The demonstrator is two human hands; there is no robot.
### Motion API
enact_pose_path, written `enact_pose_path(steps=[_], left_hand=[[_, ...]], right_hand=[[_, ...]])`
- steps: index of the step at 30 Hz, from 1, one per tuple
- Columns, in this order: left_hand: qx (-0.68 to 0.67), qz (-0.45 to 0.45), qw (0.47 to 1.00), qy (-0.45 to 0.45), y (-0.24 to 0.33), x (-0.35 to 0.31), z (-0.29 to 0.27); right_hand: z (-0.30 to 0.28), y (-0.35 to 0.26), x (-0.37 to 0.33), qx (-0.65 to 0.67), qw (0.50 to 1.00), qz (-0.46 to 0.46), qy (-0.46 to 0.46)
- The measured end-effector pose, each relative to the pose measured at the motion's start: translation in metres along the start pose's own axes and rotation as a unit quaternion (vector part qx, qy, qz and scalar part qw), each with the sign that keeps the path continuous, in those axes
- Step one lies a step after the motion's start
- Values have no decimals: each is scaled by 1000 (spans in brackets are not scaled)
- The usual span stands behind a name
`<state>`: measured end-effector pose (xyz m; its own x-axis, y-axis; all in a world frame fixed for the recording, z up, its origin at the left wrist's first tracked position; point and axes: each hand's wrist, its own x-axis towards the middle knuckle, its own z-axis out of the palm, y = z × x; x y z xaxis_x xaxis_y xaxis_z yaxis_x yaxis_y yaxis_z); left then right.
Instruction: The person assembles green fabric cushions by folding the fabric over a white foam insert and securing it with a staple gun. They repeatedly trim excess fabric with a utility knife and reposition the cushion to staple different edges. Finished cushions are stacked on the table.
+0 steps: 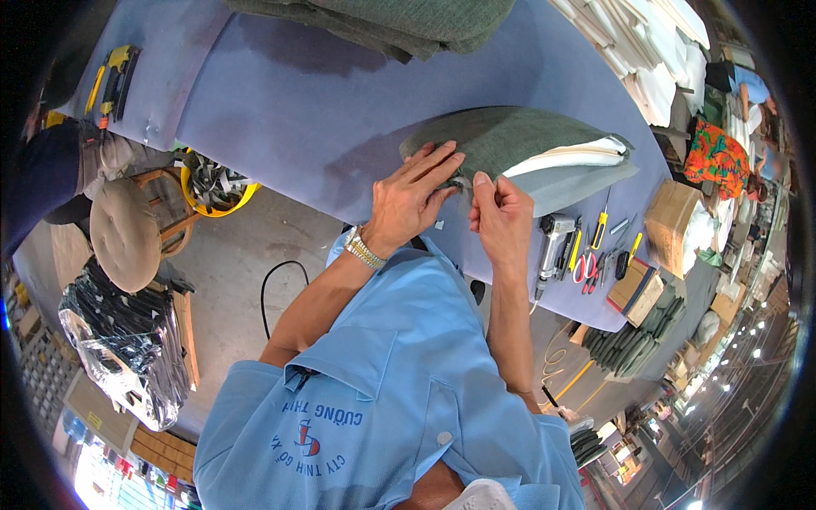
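Head view: on the blue-covered workbench lies a green fabric-covered cushion, its white foam edge showing at one end. The left hand presses flat on the near corner, fingers together and extended. The right hand pinches the fabric edge beside it. The piece looks light and soft, the cloth pliable; the loose hem seems the best hold.

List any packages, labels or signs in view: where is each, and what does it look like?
Cardboard box: right end of the table, brown, blocky.
Flat box: beside the hand tools, tan with a dark edge.
Shirt print: on the light blue shirt, dark blue lettering around a red-and-blue emblem.
No screens visible.
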<state>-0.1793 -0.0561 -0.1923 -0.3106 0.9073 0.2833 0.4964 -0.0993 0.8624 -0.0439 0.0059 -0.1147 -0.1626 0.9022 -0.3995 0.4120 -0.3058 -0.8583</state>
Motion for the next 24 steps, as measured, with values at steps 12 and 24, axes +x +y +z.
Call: enact_pose_path(steps=[12,24], left_hand=[[-44,-65,997,6,-13,19,-12],[-132,-148,980,-9,-21,30,3]], right_hand=[[28,44,37,-46,984,-171,8],[35,69,45,45,973,-226,-21]])
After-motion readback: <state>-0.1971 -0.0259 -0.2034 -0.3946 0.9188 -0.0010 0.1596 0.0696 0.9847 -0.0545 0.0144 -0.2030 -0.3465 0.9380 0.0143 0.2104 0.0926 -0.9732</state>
